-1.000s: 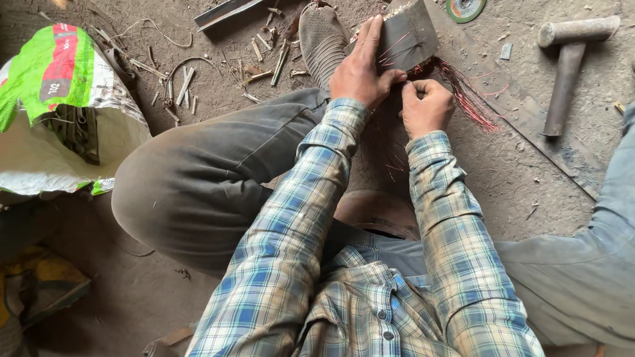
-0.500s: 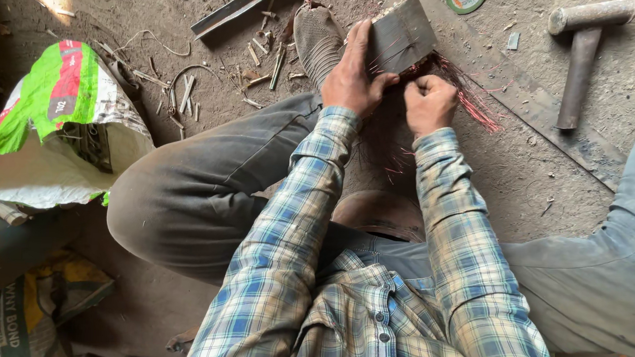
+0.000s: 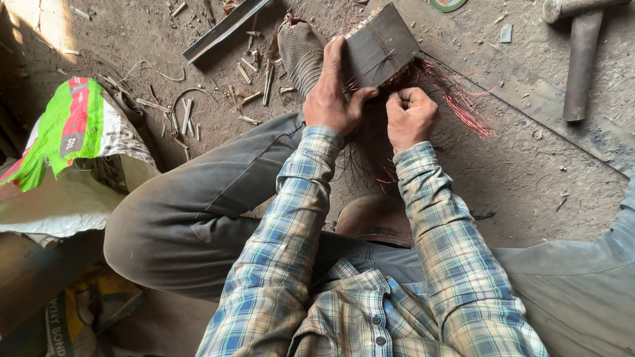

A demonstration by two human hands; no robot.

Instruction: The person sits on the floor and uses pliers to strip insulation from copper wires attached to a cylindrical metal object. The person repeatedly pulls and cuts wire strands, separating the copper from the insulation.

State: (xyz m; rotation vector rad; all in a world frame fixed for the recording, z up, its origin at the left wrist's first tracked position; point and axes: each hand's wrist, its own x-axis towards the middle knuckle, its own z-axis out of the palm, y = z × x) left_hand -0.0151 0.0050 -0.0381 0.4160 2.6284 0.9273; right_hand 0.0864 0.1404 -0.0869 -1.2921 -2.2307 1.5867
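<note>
Nearest, lap: sitting on the dusty grey concrete floor in a blue-and-cream checked shirt, grey-trousered left knee bent up toward the floor's left edge.

Right hand: closing into a tight fist around thin reddish copper wire strands, knuckles up, gripping them just below the block's near corner.

Left hand: lying flat and part open, palm against the block's left face, fingers stretching up along it, thumb hooking toward the fist; bracing, not wrapping round.

Block: dark, flat rectangular stack of metal plates, standing tilted just beyond both hands, touching the left hand, long axis running from near left to far right.

Deciding relation: wires trailing from the block's lower edge rightward and toward the body, fanning out right of the fist; right hand sitting nearer the strands, left nearer the block.

Beside, far left: grey worn shoe pressing next to the block.

Farther, top right corner: heavy grey steel hammer lying well apart from both hands.

Left edge: green-and-white woven plastic sack slumping.
</note>
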